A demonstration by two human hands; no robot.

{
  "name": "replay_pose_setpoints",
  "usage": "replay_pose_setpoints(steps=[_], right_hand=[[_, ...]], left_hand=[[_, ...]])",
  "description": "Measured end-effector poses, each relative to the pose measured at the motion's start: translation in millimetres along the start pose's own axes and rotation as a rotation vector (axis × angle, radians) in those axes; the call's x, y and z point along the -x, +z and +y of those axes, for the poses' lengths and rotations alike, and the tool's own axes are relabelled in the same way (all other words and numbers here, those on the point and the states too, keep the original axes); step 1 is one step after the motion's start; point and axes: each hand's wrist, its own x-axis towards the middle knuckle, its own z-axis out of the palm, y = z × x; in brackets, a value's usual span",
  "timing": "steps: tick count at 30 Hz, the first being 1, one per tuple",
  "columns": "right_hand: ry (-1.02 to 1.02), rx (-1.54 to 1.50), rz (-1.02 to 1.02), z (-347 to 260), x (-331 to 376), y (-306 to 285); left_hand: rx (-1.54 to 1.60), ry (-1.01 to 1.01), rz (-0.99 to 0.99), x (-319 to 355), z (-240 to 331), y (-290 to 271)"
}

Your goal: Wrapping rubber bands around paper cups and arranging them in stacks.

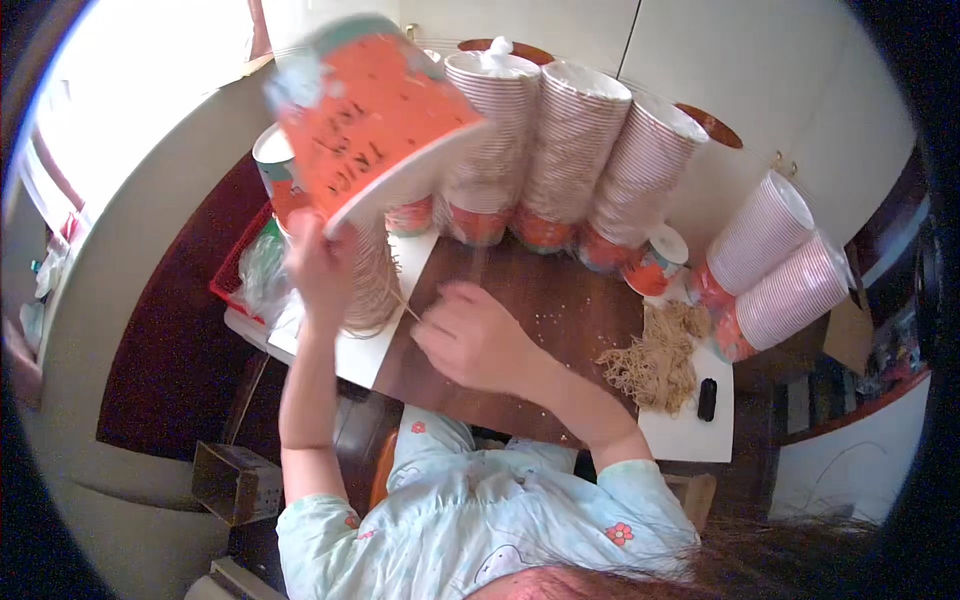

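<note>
My left hand (pixel 322 265) is raised and closed on the rim of an orange paper bucket (pixel 375 120) with a teal and grey pattern and dark lettering. The bucket is tilted, its wide rim toward me, and blurred by motion. Over the dark brown table, my right hand (pixel 470 338) is closed in a pinch on a thin tan cord (pixel 406 304). That cord runs left to a ribbed tan stack (pixel 372 290) with cord strands along its side, just beyond my left wrist. How the cord joins the stack is too small to tell.
Tall wrapped stacks of paper buckets (pixel 575 140) line the table's back. Two more stacks (pixel 790 290) lean at the right. A single bucket (pixel 664 257), loose tan cords (pixel 655 365) and a black object (pixel 708 400) lie nearer. A red basket (pixel 228 280) holds clear plastic.
</note>
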Motion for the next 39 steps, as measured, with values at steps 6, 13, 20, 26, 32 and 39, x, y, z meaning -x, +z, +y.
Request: replay_pose_setpoints(steps=[6,13,20,26,32,39], right_hand=[[-0.202,0.087,0.252,36.3,-101.2,73.2],[-0.058,0.038,0.001,51.9,-99.1,137.1],[0.057,0.019,-0.052,37.6,-60.4,179.4],[0.103,-0.094,-0.031,19.6,-38.0,185.2],[0.153,-0.255,-0.174,31.8,16.0,169.1],[0.530,-0.007,-0.226,117.4,171.0,102.2]], left_hand=[[-0.397,0.141,0.282,-80.1,-89.5,-27.1],[-0.428,0.035,0.018,-42.5,-155.2,-9.8],[-0.208,-0.045,-0.090,-12.8,-155.5,-17.2],[-0.314,-0.061,-0.064,-8.0,-138.4,-23.3],[-0.316,0.144,0.014,-52.5,-73.3,-11.1],[-0.379,0.228,-0.041,-67.5,-67.8,16.5]])
